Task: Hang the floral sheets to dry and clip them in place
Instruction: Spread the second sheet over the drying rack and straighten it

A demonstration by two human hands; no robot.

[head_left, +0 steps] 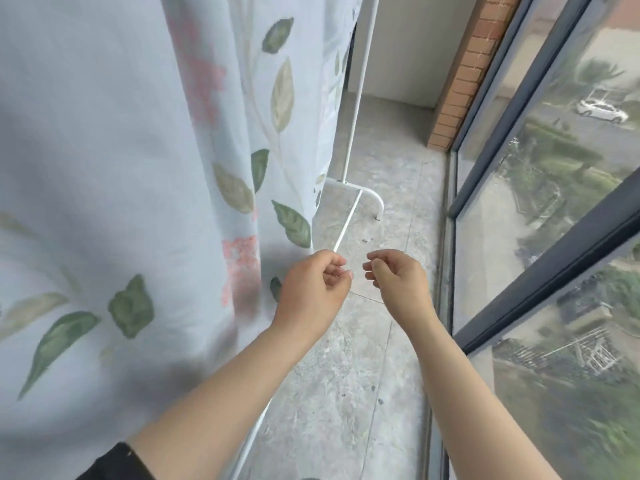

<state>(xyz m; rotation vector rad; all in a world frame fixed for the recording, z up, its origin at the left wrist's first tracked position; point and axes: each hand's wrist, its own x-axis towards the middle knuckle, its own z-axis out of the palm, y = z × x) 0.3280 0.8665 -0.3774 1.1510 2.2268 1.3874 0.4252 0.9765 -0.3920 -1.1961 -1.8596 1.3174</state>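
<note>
A pale blue floral sheet (114,161) with green leaves and pink flowers hangs down over the left half of the view, draped on a white drying rack (358,109). My left hand (313,289) is just right of the sheet's lower edge, fingers loosely curled, holding nothing. My right hand (398,280) is a short gap to its right, also loosely curled and empty. The two hands face each other over the floor. No clips are in view.
The rack's white foot (375,199) and its bottom bar (346,225) lie on the grey tiled floor (346,393). A large window with dark frames (540,285) runs along the right. A brick pillar (464,74) stands at the far end.
</note>
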